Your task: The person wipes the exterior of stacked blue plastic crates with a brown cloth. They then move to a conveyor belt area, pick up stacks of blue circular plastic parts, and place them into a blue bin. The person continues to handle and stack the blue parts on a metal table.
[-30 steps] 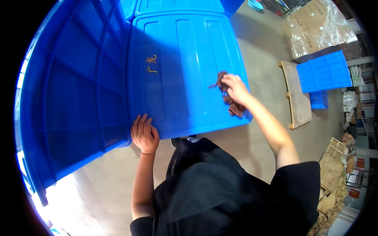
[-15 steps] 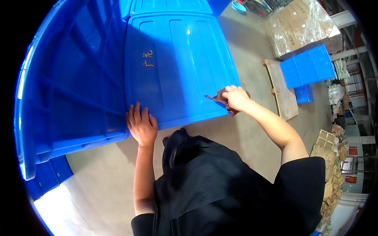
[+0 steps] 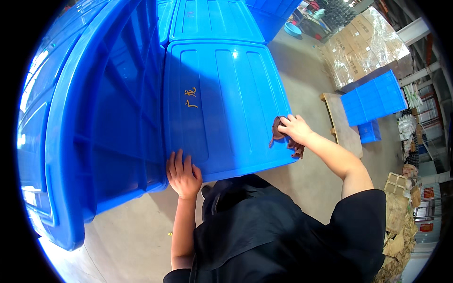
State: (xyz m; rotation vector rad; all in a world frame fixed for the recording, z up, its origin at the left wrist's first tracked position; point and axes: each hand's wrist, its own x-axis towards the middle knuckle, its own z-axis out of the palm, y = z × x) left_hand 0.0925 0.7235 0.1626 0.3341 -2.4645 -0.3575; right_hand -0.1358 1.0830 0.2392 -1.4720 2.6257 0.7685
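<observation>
In front of me lies the large blue plastic lid [image 3: 236, 108] of a bin, with raised panels and yellow characters. My left hand [image 3: 184, 177] rests with fingers spread on its near left corner and holds nothing. At the lid's near right part, my right hand [image 3: 295, 129] presses down on a crumpled brown cloth [image 3: 278, 134], fingers curled over it. Loose folds of the cloth show to the left of the hand and below it, close to the right edge. The part under my palm is hidden.
A tall ribbed blue bin [image 3: 113, 108] stands close on the left. Another blue lid [image 3: 214, 21] lies beyond. To the right are a wooden pallet [image 3: 347, 137], a blue crate [image 3: 373, 99] and wrapped cartons [image 3: 363, 42]. A light-blue basin [image 3: 292, 29] sits on the floor.
My view has shifted, so the scene sits lower and more to the right. My right hand and the cloth have slid a little farther along the lid's right side; my left hand stays at its corner.
</observation>
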